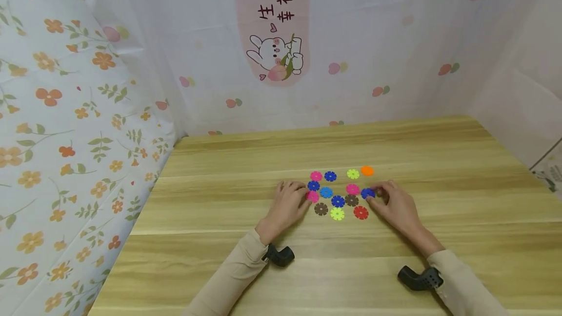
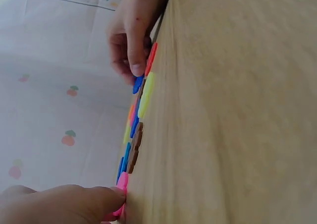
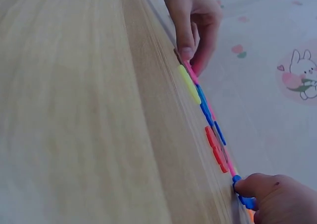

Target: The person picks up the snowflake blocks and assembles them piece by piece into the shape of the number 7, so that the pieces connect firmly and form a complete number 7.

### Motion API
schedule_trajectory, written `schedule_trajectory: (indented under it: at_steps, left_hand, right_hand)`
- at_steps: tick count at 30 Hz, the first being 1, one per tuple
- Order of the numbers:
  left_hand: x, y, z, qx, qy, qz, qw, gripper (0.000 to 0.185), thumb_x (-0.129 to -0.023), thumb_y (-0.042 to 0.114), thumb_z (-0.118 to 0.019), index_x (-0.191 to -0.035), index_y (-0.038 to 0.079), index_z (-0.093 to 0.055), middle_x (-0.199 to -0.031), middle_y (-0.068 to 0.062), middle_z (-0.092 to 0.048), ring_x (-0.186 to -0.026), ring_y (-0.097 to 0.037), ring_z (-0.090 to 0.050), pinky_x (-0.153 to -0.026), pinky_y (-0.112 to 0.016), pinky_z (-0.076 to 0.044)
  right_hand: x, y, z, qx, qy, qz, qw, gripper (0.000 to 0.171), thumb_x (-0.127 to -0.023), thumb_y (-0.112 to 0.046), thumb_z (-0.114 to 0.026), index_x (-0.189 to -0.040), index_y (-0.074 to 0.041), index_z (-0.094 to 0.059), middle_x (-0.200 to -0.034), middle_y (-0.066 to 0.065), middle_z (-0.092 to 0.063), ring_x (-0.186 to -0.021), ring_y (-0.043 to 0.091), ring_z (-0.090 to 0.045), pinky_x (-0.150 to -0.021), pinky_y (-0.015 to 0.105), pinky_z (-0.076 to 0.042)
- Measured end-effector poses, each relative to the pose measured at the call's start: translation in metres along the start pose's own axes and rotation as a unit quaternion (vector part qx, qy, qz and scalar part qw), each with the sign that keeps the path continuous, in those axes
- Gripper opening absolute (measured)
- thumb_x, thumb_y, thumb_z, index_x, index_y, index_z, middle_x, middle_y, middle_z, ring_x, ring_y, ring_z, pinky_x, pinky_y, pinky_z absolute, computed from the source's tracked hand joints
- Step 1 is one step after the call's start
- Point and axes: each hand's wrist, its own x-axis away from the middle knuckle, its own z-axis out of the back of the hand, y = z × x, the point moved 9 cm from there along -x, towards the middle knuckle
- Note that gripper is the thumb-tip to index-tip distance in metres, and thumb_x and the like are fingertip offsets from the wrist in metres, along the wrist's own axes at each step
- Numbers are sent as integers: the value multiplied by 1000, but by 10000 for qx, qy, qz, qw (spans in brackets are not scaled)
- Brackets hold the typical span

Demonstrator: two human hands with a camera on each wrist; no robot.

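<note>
Bare table [image 1: 439, 160] lies open beyond the snowflake discs [image 1: 338, 194].

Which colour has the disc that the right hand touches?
Dark blue disc; the head view shows it best.

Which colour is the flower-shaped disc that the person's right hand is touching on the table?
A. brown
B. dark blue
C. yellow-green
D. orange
B. In the head view the fingertips of the right hand rest on a dark blue disc at the right edge of the cluster; the orange disc lies apart, farther back on the wooden table.
</note>
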Motion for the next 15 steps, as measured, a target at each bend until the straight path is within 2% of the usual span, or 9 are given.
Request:
schedule_trajectory:
  at_steps: [4,7,10,12,15]
  left_hand:
    - [-1,-5,0,855,109,237,9960,22,-83,20,-70,-99,7,-63,-102,-5,-62,-101,-22,-53,-96,-44,-36]
    - [-1,-9,0,1478,248,352,9881,16,-81,12,-71,-92,8,-61,-87,-2,-61,-84,-17,-54,-86,-37,-43]
    - [-2,-13,1,2122,438,463,9751,11,-80,5,-70,-85,8,-61,-75,1,-58,-68,-12,-50,-68,-27,-45]
    - [-2,-16,1,2583,520,570,9630,9,-79,1,-68,-83,7,-62,-72,1,-59,-61,-9,-49,-59,-22,-44]
    - [-3,-18,-1,3101,396,819,9463,7,-81,3,-67,-86,5,-64,-75,0,-62,-62,-8,-52,-58,-20,-45]
  right_hand:
    - [0,6,2,-259,-79,-352,9990,25,-80,-16,-74,-93,-3,-58,-75,1,-51,-62,13,-42,-52,24,-34]
    - [1,10,2,-436,-210,-671,9966,22,-82,-19,-72,-89,-6,-55,-71,1,-50,-62,13,-43,-53,23,-35]
    - [2,12,1,-581,-279,-861,9942,21,-85,-22,-69,-86,-8,-54,-69,1,-49,-61,14,-43,-53,23,-34]
    - [2,12,2,-655,-269,-906,9934,21,-86,-23,-68,-85,-8,-53,-68,2,-48,-61,14,-43,-53,23,-34]
    - [2,13,4,-755,-162,-899,9929,19,-87,-21,-66,-84,-7,-54,-67,2,-48,-59,13,-42,-51,22,-33]
